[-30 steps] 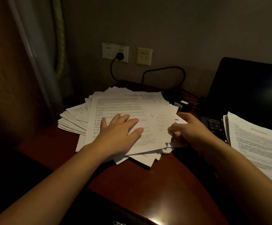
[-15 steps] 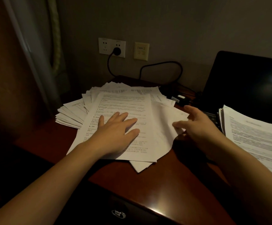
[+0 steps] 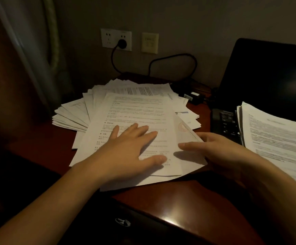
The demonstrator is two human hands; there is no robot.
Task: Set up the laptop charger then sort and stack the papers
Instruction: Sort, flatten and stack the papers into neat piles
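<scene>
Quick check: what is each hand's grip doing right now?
Left hand: open, flat on the top sheet of the paper pile.
Right hand: at the pile's right edge; pinching or just touching cannot be told.

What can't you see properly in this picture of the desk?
All in the head view:
- Words on the top sheet: too small and blurred to read.
- Laptop keyboard: mostly covered by the right paper stack.
- Charger brick: lost in shadow.
- Right hand grip: its fingers lie partly behind the sheet edge.
</scene>
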